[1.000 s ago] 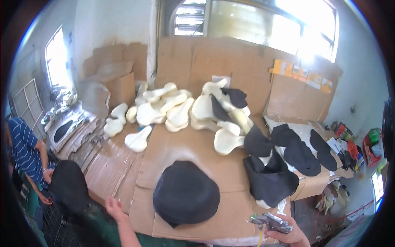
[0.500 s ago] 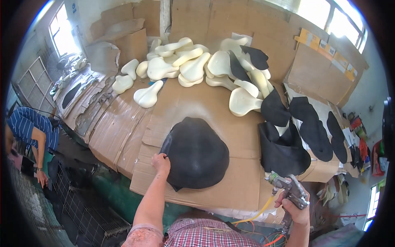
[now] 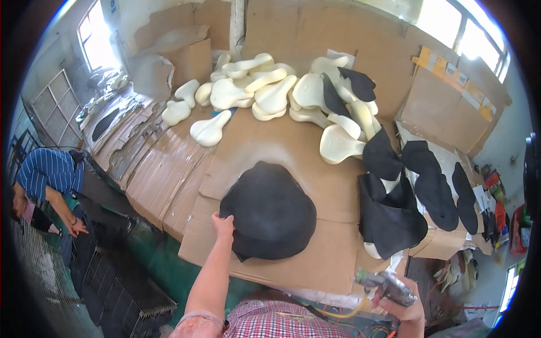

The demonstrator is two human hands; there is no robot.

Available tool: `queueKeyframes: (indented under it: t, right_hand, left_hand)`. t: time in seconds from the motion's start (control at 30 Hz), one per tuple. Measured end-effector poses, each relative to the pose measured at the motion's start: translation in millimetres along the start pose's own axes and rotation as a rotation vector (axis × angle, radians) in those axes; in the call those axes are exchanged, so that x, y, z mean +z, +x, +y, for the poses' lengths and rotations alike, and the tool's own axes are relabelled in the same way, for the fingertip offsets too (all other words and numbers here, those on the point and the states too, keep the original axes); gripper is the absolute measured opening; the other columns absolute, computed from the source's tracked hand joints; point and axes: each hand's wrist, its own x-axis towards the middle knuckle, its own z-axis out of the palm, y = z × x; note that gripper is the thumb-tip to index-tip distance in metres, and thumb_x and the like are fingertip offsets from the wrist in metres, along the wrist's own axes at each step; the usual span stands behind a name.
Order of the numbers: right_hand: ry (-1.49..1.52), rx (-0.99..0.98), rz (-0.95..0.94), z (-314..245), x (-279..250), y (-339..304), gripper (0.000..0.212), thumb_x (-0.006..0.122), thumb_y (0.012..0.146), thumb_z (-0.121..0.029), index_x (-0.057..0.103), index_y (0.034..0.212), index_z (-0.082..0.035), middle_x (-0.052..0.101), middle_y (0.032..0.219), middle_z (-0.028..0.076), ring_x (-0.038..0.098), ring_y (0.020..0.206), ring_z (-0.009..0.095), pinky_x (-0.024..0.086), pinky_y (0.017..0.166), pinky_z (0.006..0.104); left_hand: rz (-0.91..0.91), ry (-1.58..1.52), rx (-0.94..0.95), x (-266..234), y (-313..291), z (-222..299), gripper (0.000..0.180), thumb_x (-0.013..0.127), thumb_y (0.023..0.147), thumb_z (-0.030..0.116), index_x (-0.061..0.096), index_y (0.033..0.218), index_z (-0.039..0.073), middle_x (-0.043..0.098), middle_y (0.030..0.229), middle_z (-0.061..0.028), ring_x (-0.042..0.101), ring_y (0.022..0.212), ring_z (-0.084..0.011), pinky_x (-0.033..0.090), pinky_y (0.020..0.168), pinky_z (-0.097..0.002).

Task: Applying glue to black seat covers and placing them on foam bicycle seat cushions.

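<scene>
A rounded black saddle-cover piece lies on the cardboard table top in front of me. My left hand pinches its left edge between thumb and fingers. In my right hand, at the lower right, is a metal spray gun with a yellow hose running from it; its nozzle points left. The gun is apart from the black piece and slightly blurred. Beyond the piece rests a heap of cream foam saddle pads, with one pad lying apart toward the left.
More black cover pieces lie to the right, some over foam pads; others lie flat farther right. Cardboard sheets line the back. On the left, a person in a striped shirt bends over wire racks bearing black material.
My right hand has lowered with the spray gun, whose nozzle now points more to the left. My left hand still pinches the black piece's edge. The view has shifted slightly.
</scene>
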Motion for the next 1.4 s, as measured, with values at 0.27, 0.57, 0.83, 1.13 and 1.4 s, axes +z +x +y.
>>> queueKeyframes:
  t: [0.27,0.57,0.83,1.13,1.4]
  right_hand:
    - [-0.013,-0.15,0.069,3,-15,17,0.056,0.067,0.07,0.001,0.051,0.124,0.007,0.063,0.084,0.014,0.063,0.077,0.019,0.052,0.07,0.0301]
    - [0.082,-0.055,0.054,-1,-4,8,0.056,0.068,0.064,-0.001,0.054,0.118,0.008,0.065,0.082,0.014,0.064,0.074,0.021,0.051,0.072,0.0324]
    - [0.04,-0.135,0.054,9,-13,11,0.059,0.071,0.067,-0.005,0.051,0.121,0.007,0.064,0.083,0.015,0.064,0.075,0.022,0.05,0.073,0.0331]
    - [0.008,-0.184,0.02,12,-8,15,0.061,0.07,0.072,-0.011,0.047,0.125,0.006,0.062,0.085,0.014,0.062,0.078,0.021,0.049,0.074,0.0316]
    - [0.012,-0.071,-0.047,0,5,-6,0.059,0.07,0.07,-0.001,0.049,0.126,0.005,0.063,0.086,0.013,0.062,0.074,0.018,0.051,0.069,0.0325]
  left_hand:
    - [-0.121,-0.059,-0.07,-1,-11,4,0.051,0.059,0.074,-0.01,0.047,0.123,0.002,0.056,0.091,-0.0067,0.06,0.073,-0.0192,0.054,0.053,-0.031]
    - [-0.148,-0.116,-0.137,-9,-7,-12,0.046,0.057,0.077,-0.009,0.048,0.121,0.001,0.056,0.088,-0.0059,0.058,0.069,-0.0172,0.053,0.053,-0.031]
    - [-0.27,-0.252,-0.11,-10,-28,9,0.043,0.055,0.079,-0.01,0.049,0.12,0.001,0.057,0.094,-0.0056,0.059,0.074,-0.0173,0.055,0.056,-0.0303]
    - [-0.396,-0.9,0.235,-93,-73,129,0.035,0.057,0.081,0.0,0.056,0.115,0.007,0.064,0.106,-0.0051,0.063,0.092,-0.0178,0.051,0.086,-0.0337]
    - [-0.069,-1.158,0.437,-253,-26,142,0.016,0.055,0.089,0.006,0.059,0.104,0.003,0.064,0.102,-0.0111,0.063,0.093,-0.0219,0.051,0.085,-0.0358]
